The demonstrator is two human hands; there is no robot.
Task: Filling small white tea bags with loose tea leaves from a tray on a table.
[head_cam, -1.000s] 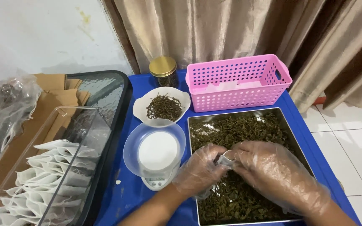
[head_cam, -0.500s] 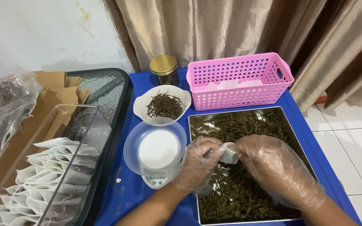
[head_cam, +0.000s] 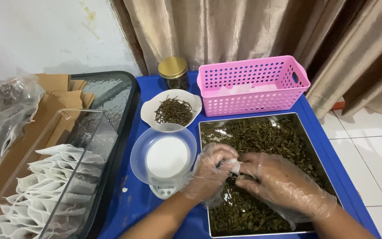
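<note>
left hand (head_cam: 212, 172) gloved, pinching small white bag (head_cam: 234, 166) open over tray (head_cam: 308, 141) | right hand (head_cam: 279, 183) gloved, fingers pushing dried leaves (head_cam: 261, 137) into bag, spill falls back | scale (head_cam: 164, 161) just left of left hand

Dark green dried leaves (head_cam: 261, 137) fill a silver metal tray (head_cam: 315, 152). The worktop (head_cam: 131, 208) is bright blue, the perforated basket (head_cam: 253, 86) pink, the jar lid (head_cam: 172, 67) gold, the small pouch (head_cam: 234, 167) white.
</note>
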